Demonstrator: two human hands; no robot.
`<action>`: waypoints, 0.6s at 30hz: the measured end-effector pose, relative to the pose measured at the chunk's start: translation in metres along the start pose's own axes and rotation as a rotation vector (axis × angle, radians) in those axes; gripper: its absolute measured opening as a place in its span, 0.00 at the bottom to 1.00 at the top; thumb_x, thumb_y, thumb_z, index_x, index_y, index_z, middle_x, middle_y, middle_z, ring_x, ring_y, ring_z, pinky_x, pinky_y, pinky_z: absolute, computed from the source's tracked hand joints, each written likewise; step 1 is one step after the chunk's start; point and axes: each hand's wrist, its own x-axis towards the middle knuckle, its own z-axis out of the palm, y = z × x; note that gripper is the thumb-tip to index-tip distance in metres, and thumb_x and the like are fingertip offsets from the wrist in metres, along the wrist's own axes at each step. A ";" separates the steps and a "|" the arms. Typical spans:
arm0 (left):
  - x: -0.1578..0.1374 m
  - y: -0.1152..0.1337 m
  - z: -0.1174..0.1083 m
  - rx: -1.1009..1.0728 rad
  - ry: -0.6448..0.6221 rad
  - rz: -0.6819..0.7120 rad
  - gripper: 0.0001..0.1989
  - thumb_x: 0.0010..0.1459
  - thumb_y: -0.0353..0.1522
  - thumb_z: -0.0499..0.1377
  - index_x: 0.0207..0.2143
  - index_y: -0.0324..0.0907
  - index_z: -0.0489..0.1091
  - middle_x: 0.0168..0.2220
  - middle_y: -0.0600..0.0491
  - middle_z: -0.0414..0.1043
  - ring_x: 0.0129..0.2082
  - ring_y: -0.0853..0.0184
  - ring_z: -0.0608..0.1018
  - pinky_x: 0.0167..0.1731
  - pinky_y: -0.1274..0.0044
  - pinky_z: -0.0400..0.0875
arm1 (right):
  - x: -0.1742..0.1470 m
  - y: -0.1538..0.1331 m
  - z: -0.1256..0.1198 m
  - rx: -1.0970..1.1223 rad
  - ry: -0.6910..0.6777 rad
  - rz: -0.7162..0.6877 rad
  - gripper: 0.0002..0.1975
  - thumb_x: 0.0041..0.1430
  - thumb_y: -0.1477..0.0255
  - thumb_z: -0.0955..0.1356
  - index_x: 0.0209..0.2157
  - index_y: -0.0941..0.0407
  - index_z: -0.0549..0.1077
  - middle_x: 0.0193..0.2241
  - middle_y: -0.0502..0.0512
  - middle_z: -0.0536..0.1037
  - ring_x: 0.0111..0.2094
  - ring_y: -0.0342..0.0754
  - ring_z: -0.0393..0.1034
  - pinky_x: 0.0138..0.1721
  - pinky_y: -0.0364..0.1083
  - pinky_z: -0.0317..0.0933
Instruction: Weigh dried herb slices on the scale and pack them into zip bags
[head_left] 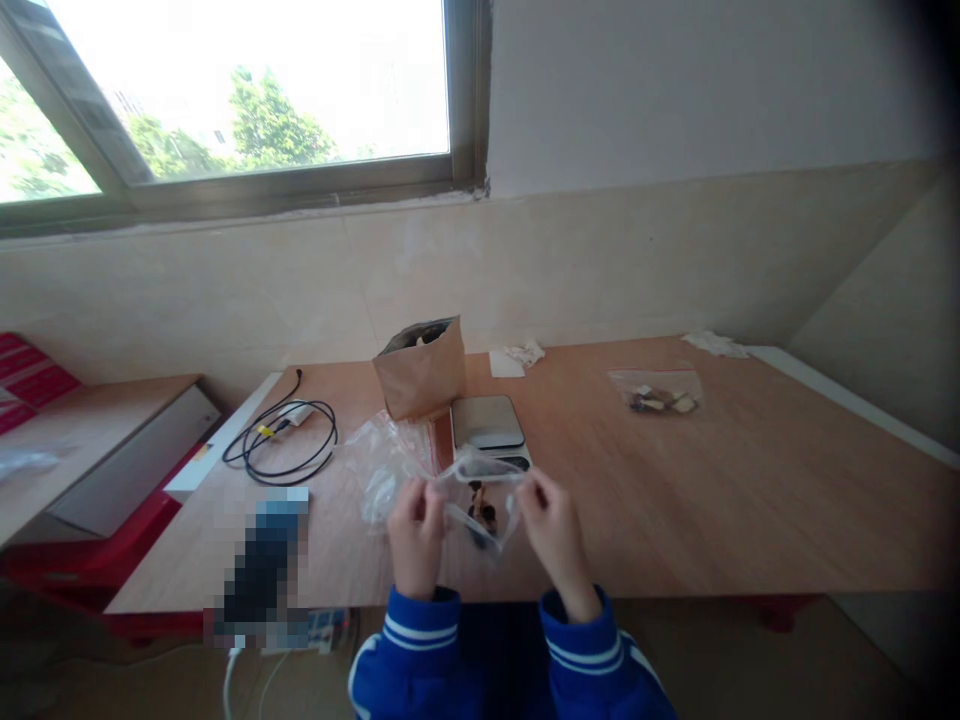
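Taking the clear bag [507, 503] as the middle of the clock, it hangs between the person's two hands over the near part of the wooden table [735, 500], with some brown and dark dried pieces [484, 510] lying low inside it. The left hand [415, 535], at about 8 o'clock, is closed in a pinch on one side of the bag, thumb against fingers; the right hand [553, 522], at about 3 o'clock, pinches the opposite side the same way, so the film is stretched between them. Both wrists come out of blue sleeves [424, 632] with white stripes, from around 5 and 7 o'clock. At 12 o'clock, just beyond the bag, sits a flat scale [487, 422], its near edge partly hidden by the film. An open brown paper bag [424, 375] stands upright at 11 o'clock, and a loose heap of plastic bags [386, 475] lies near the left hand at 10 o'clock. Farther out at 10 o'clock is a coiled black cable [334, 440], while a blurred-out dark object [262, 560] rests toward 8 o'clock. At 2 o'clock, well apart, a zip bag [655, 392] lies with pale and dark pieces in it
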 end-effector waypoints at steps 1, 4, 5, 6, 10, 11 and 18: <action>0.002 -0.003 -0.005 0.011 -0.010 -0.007 0.16 0.58 0.37 0.51 0.18 0.41 0.58 0.21 0.57 0.57 0.23 0.72 0.63 0.24 0.80 0.56 | 0.001 0.004 -0.006 0.004 0.057 0.010 0.15 0.59 0.66 0.60 0.20 0.54 0.57 0.15 0.44 0.58 0.19 0.41 0.54 0.22 0.40 0.47; 0.005 -0.006 -0.014 -0.049 -0.107 -0.036 0.17 0.57 0.39 0.52 0.18 0.41 0.58 0.19 0.57 0.57 0.22 0.72 0.63 0.23 0.80 0.57 | 0.003 0.011 -0.019 0.050 0.058 0.014 0.16 0.59 0.64 0.61 0.20 0.54 0.57 0.16 0.43 0.57 0.20 0.40 0.54 0.22 0.40 0.48; 0.005 -0.005 -0.015 -0.091 -0.123 -0.058 0.18 0.58 0.40 0.52 0.18 0.41 0.58 0.18 0.58 0.57 0.21 0.72 0.63 0.22 0.80 0.57 | 0.003 0.010 -0.020 0.072 0.054 0.022 0.16 0.60 0.63 0.61 0.20 0.54 0.57 0.16 0.43 0.57 0.19 0.40 0.54 0.21 0.40 0.47; 0.004 -0.004 -0.014 -0.135 -0.131 -0.086 0.19 0.58 0.41 0.51 0.18 0.41 0.58 0.18 0.58 0.57 0.20 0.72 0.63 0.21 0.80 0.57 | 0.002 0.009 -0.020 0.096 0.058 0.037 0.17 0.60 0.62 0.60 0.20 0.54 0.57 0.16 0.43 0.56 0.19 0.40 0.53 0.21 0.40 0.47; 0.001 0.002 -0.008 -0.300 -0.184 -0.195 0.21 0.58 0.45 0.51 0.20 0.41 0.60 0.17 0.58 0.60 0.17 0.74 0.63 0.18 0.81 0.56 | -0.003 -0.003 -0.014 0.221 0.057 0.094 0.19 0.61 0.58 0.59 0.21 0.54 0.57 0.16 0.42 0.56 0.17 0.39 0.52 0.19 0.40 0.48; 0.001 0.002 -0.007 -0.346 -0.196 -0.216 0.21 0.58 0.47 0.51 0.20 0.41 0.61 0.18 0.57 0.60 0.17 0.74 0.63 0.17 0.81 0.56 | -0.004 -0.007 -0.012 0.261 0.050 0.099 0.19 0.61 0.58 0.59 0.21 0.54 0.57 0.16 0.42 0.56 0.17 0.39 0.52 0.19 0.40 0.48; 0.004 0.002 0.018 -0.684 -0.104 -0.433 0.19 0.53 0.48 0.57 0.26 0.40 0.69 0.21 0.54 0.68 0.20 0.71 0.69 0.16 0.81 0.60 | -0.011 -0.026 0.001 0.488 0.196 0.083 0.20 0.59 0.57 0.61 0.19 0.53 0.55 0.14 0.43 0.57 0.16 0.39 0.52 0.18 0.40 0.50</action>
